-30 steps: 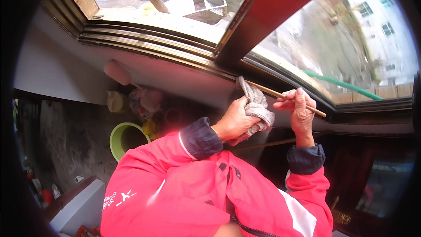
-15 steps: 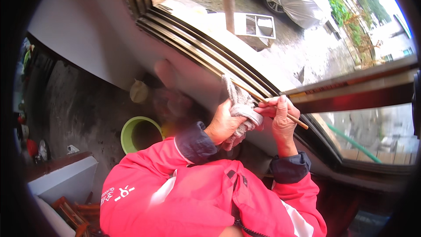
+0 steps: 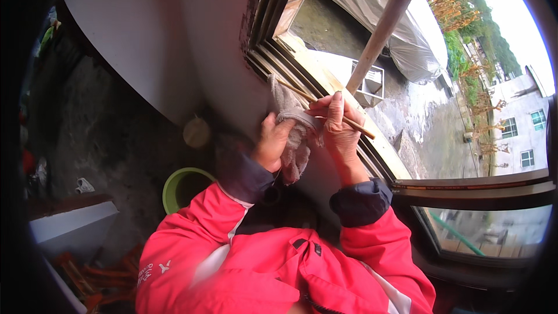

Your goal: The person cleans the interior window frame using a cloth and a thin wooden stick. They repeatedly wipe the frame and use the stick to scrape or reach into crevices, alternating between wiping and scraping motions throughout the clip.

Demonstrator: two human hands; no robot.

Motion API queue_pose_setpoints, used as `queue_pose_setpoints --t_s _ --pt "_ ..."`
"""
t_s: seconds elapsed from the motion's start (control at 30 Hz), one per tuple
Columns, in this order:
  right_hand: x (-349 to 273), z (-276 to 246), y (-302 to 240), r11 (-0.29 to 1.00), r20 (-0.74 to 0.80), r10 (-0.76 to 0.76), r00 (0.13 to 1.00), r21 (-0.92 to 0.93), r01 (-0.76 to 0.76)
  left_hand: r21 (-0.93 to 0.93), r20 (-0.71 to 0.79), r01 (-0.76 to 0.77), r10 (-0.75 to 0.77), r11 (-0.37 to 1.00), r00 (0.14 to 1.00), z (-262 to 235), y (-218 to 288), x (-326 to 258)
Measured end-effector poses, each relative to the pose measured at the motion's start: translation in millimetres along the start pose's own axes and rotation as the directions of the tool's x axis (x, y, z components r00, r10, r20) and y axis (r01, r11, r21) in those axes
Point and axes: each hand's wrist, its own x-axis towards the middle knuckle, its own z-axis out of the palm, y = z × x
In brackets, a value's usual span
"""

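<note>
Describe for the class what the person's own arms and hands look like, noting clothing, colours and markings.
The bright pink-red fabric left sleeve and matching right sleeve end in wide, dark navy fabric cuffs. The same pink-red jacket has white panels and a small white printed marking on its left side. The left hand and right hand are gloveless.

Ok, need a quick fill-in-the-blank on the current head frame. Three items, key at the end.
1. Of the cloth and the thin wooden stick, the left hand grips the ____.
2. The hand whose fingers hold the stick is the person's ____ one.
3. The bucket, low in the picture and left of both hands, is coloured ____.

Missing words: cloth; right; green.
</note>
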Motion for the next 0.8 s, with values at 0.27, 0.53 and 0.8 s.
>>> queue_pose_setpoints --t_s 0.27,0.53,0.8 --pt "28 48 -4 0.987 0.018 -0.138 0.990 -0.082 0.139 -0.049 -0.025 -0.064 0.063 0.997 0.998 -23 35 25" --pt "27 64 3 0.951 -0.053 -0.291 0.955 -0.122 0.283 -0.041 0.003 -0.121 0.121 0.992 0.993 -36 41 34" --pt "-11 29 -24 0.768 -0.068 0.408 0.910 0.564 -0.302 0.033 0.205 -0.056 0.048 0.998 0.978 -20 52 -2"
